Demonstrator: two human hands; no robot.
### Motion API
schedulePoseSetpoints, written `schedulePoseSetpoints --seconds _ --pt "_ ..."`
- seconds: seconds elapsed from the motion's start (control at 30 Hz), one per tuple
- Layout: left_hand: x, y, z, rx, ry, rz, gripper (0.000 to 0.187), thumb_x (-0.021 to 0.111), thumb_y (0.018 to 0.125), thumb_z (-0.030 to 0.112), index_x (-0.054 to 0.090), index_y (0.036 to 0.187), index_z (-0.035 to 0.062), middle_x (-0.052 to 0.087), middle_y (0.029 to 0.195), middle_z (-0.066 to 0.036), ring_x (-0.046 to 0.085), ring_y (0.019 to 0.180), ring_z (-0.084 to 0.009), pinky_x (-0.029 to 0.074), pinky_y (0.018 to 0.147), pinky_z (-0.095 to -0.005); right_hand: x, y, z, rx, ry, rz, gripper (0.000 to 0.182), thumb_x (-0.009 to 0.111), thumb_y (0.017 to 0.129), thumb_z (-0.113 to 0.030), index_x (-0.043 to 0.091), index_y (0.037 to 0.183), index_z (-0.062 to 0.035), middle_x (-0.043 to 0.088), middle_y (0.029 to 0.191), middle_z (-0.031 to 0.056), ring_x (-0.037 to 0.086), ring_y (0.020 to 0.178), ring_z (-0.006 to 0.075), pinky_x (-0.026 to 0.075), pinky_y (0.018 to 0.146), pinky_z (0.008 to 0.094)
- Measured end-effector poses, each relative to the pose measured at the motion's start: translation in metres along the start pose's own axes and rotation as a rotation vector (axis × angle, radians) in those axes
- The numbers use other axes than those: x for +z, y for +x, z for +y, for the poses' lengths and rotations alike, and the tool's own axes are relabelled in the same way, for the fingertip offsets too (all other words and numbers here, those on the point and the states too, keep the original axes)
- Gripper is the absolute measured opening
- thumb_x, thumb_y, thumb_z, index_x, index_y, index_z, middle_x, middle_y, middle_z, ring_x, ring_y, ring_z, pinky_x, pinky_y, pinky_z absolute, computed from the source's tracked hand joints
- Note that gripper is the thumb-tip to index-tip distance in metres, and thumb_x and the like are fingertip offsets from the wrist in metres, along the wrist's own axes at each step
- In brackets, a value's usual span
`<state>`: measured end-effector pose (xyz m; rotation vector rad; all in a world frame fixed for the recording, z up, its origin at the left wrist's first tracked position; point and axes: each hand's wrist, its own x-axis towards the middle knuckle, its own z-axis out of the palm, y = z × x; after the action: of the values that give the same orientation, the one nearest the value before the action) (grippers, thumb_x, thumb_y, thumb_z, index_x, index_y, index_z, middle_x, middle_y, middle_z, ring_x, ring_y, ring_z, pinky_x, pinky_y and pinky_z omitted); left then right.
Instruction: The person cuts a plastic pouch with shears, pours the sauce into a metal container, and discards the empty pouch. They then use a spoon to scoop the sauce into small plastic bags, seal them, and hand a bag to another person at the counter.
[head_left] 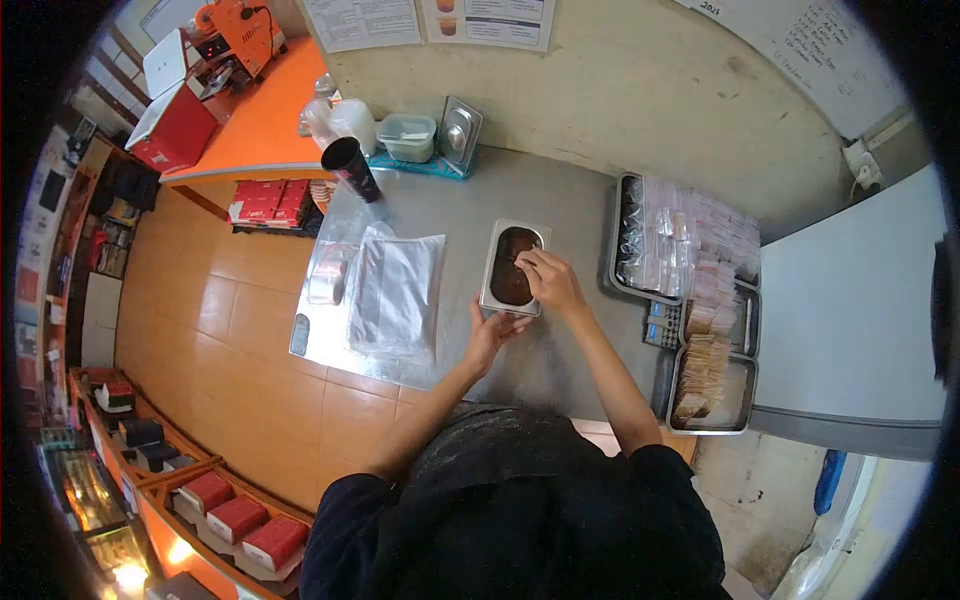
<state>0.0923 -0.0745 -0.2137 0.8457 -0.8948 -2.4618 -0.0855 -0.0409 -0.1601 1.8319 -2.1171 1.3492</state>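
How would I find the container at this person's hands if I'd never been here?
Start at the steel table against the wall. Near its middle sits a small metal pan, with the left hand at its near end and the right hand over it. Unlike the trays of packets, it holds something dark brown.

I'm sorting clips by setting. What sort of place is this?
Probably a food shop's preparation area: a metal table, a metal pan of something dark brown, and trays packed with small plastic bags.

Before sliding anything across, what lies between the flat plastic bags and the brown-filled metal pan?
In the head view, just bare tabletop separates the bags from the pan.
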Motion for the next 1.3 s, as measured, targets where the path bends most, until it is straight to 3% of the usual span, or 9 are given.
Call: schedulePoseSetpoints --seconds 0.1,0.2,0.33,0.47,0.67,0.87,0.97,1.07,1.3 --pt "-0.032 -0.003 0.033 0.082 0.430 0.241 0.051 0.052 0.089 0.010 0.032 0.137 0.0120 0.059 0.106 -0.015 0.067 0.082 -0.0258 0.052 0.077 -0.0378 -0.003 -0.011 -0.009 0.028 -0.006 -0.012 0.012 0.061 0.090 -0.011 0.067 0.090 -0.0002 0.068 0.089 0.0110 0.067 0.078 0.0289 0.053 0.068 0.0372" --pt "-0.135 0.029 0.083 0.844 1.179 0.561 0.036 0.061 0.079 0.011 0.058 0.114 0.0029 0.057 0.108 -0.021 0.056 0.102 -0.0340 0.045 0.086 -0.0425 -0.006 -0.022 -0.026 0.107 0.061 0.012 0.016 0.060 0.091 -0.013 0.068 0.090 0.0007 0.069 0.089 0.0121 0.068 0.077 0.0291 0.054 0.068 0.0366" --pt "-0.239 0.036 0.173 0.553 1.760 1.185 0.079 0.076 0.068 0.039 0.045 0.131 0.0025 0.054 0.120 -0.026 0.051 0.113 -0.0438 0.044 0.093 -0.0485 -0.011 -0.038 -0.042 0.220 0.107 0.021 0.017 0.060 0.092 -0.013 0.068 0.089 0.0016 0.070 0.085 0.0134 0.069 0.074 0.0274 0.054 0.065 0.0345" --pt "-0.270 0.035 0.208 0.387 1.624 0.942 0.094 0.082 0.062 0.049 0.043 0.132 -0.0012 0.055 0.121 -0.026 0.056 0.111 -0.0409 0.048 0.091 -0.0474 -0.003 -0.045 -0.042 0.339 0.218 0.125 0.013 0.060 0.093 -0.009 0.065 0.088 0.0016 0.065 0.077 0.0092 0.063 0.060 0.0160 0.050 0.056 0.0288" --pt "-0.301 0.043 0.217 0.574 1.624 0.799 0.084 0.086 0.060 0.038 0.050 0.123 -0.0056 0.057 0.113 -0.027 0.057 0.108 -0.0424 0.049 0.089 -0.0467 0.006 -0.014 -0.029 0.325 0.190 0.127 0.019 0.059 0.094 -0.015 0.067 0.091 0.0027 0.070 0.089 0.0139 0.069 0.074 0.0254 0.053 0.064 0.0320" --pt "-0.264 0.020 0.207 0.778 1.363 0.621 0.081 0.084 0.064 0.029 0.048 0.128 -0.0063 0.056 0.122 -0.027 0.055 0.113 -0.0394 0.045 0.096 -0.0437 0.011 0.002 -0.010 0.168 -0.021 0.180 0.014 0.060 0.093 -0.011 0.065 0.090 0.0014 0.065 0.080 0.0100 0.063 0.060 0.0180 0.049 0.057 0.0304" --pt "-0.221 0.003 0.172 0.586 1.142 0.476 0.085 0.083 0.068 0.030 0.043 0.134 -0.0068 0.055 0.127 -0.024 0.054 0.117 -0.0335 0.043 0.100 -0.0421 0.013 -0.010 -0.010 0.217 -0.017 0.240 0.015 0.061 0.093 -0.013 0.065 0.088 0.0005 0.064 0.075 0.0097 0.062 0.059 0.0171 0.048 0.055 0.0299" --pt "-0.133 -0.038 0.160 0.333 0.984 0.300 0.080 0.083 0.069 0.023 0.044 0.136 0.0003 0.061 0.112 -0.017 0.062 0.097 -0.0241 0.051 0.084 -0.0353 0.003 -0.025 -0.026 0.438 0.042 0.209 0.021 0.065 0.091 -0.019 0.067 0.087 0.0016 0.067 0.075 0.0138 0.065 0.064 0.0228 0.050 0.060 0.0326" --pt "-0.078 -0.043 0.119 0.671 1.131 -0.028 0.082 0.079 0.063 0.021 0.045 0.134 -0.0001 0.057 0.116 -0.019 0.057 0.109 -0.0323 0.046 0.091 -0.0393 0.000 -0.040 -0.030 0.826 0.229 0.430 0.025 0.066 0.091 -0.021 0.064 0.092 0.0039 0.062 0.078 0.0083 0.060 0.073 0.0147 0.047 0.065 0.0307"
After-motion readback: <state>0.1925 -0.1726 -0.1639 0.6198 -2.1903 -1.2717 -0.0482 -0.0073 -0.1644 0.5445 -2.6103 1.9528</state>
